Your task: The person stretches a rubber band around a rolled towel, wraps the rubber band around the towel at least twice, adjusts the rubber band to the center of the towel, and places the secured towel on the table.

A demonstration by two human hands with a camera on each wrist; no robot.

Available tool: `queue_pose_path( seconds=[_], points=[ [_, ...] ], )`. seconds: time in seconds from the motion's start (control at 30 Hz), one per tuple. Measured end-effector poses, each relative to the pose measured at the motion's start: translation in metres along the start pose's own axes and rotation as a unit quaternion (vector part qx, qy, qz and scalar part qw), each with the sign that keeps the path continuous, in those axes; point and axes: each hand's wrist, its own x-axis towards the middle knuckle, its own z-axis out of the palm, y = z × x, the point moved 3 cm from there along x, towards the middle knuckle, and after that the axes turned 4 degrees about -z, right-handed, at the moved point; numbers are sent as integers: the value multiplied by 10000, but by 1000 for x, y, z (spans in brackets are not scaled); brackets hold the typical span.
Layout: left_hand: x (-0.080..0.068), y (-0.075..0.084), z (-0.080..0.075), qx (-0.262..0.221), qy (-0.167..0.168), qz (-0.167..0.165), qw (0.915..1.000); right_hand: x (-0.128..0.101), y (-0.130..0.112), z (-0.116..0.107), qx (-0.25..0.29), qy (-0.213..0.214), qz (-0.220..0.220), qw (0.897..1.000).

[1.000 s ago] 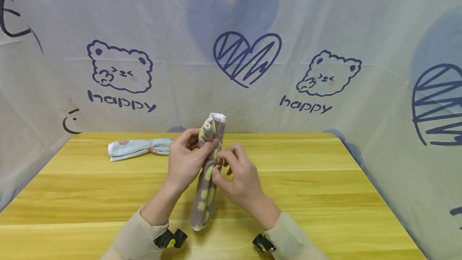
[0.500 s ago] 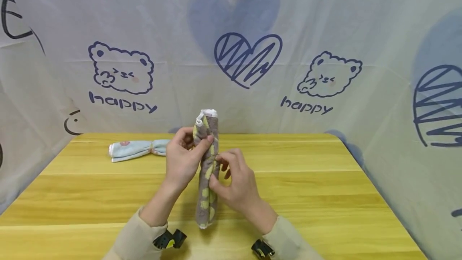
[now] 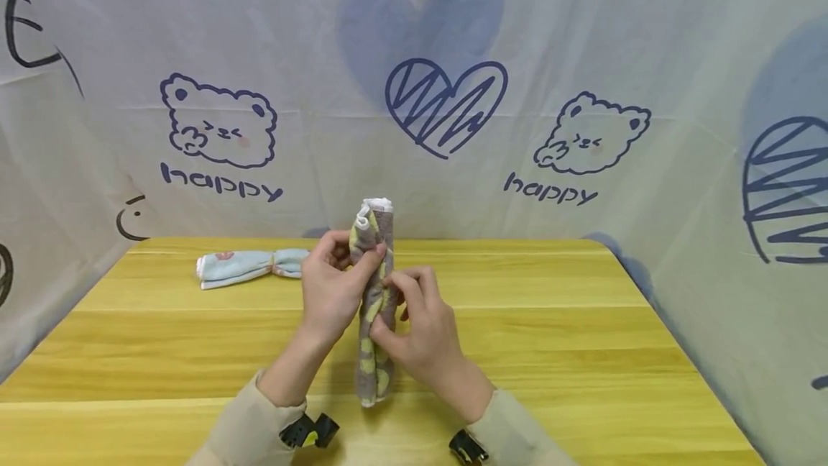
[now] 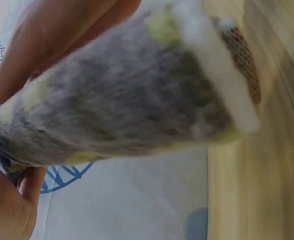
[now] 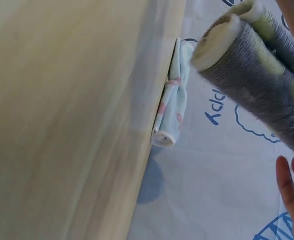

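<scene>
A rolled grey towel [image 3: 374, 308] with yellow patches and a white edge is held upright above the middle of the yellow wooden table [image 3: 582, 351], its white-edged top end pointing to 12 o'clock and its lower end hanging near the table's front edge at 6 o'clock. The roll's upper part is gripped by the left hand [image 3: 333, 290], with the thumb and fingers curled round it from the 9 o'clock side. The roll's middle is pinched by the right hand [image 3: 417, 326] from the 3 o'clock side, the fingertips being pressed against the cloth just below the left hand. Both hands are thus closed on the same roll, touching or nearly touching each other.

In the left wrist view the grey towel [image 4: 121, 95] fills most of the picture, blurred, with fingers seen above and below it. In the right wrist view the end of the roll [image 5: 252, 65] is seen with its white rim.

A second, light blue towel [image 3: 249, 266], rolled and cinched in the middle, lies on the table at about 10 o'clock from the hands, well apart from them, near the back edge. The table is surrounded by a pale printed curtain [image 3: 220, 128] bearing bears, hearts and the word "happy". Beige sleeves [image 3: 249, 430] cover both forearms.
</scene>
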Motion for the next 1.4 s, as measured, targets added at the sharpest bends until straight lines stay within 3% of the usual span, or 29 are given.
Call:
queue_pose_path(
  seconds=[0.2, 0.47, 0.6, 0.8, 1.0, 1.1, 1.17, 1.4],
  points=[
    [1, 1, 1, -20, 69, 223, 9997, 3, -3, 1, -79, -26, 243, 9997],
    [6, 6, -4, -413, 399, 228, 9981, 3, -6, 4, 292, 166, -96, 9994],
    [4, 3, -3, -419, 191, 85, 9989, 3, -3, 2, 441, 154, 25, 9989],
    [5, 6, -8, -759, 39, -144, 9970, 8, 6, -3, 1334, 224, 276, 9904],
    [8, 9, -8, -1155, -552, -384, 9910, 8, 12, -5, 2027, 176, 626, 9771],
    [7, 7, -7, -1279, -696, -604, 9875, 7, 12, -4, 2207, 123, 667, 9730],
    [7, 6, -6, -1111, -740, -689, 9887, 6, 13, -4, 2089, 179, 673, 9755],
    [4, -3, 1, 42, -826, -754, 9937, 4, 20, -9, 942, 601, 1050, 9882]
  ],
)
